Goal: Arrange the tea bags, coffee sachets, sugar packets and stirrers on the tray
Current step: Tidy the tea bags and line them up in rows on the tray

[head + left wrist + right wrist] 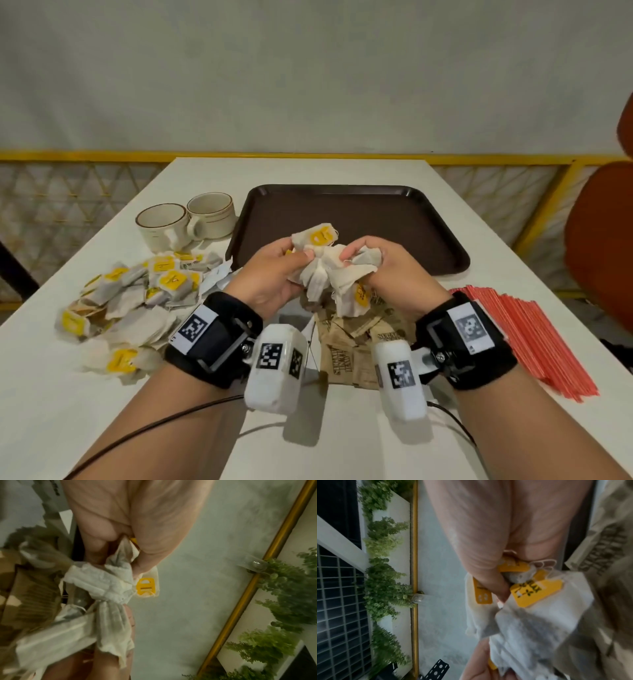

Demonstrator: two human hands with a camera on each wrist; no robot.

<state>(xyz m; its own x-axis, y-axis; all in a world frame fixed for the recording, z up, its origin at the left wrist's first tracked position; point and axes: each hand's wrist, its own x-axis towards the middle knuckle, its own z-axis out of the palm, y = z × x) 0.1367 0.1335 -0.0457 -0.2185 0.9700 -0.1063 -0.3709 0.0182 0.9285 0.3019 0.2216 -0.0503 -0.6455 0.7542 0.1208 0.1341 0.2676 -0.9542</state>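
At the near edge of the tabletop [445, 212], brown sugar packets [356, 339] lie in a loose pile between the wrists. Just above them, the left hand [274, 274] and right hand [394, 274] both grip one crumpled bunch of tea bags [329, 270], fingers curled around it. More tea bags [137, 298] lie heaped at left; red stirrers [534, 339] at right. Beyond the hands sits the brown tray [394, 212], with two cups [185, 219] beside its left edge.
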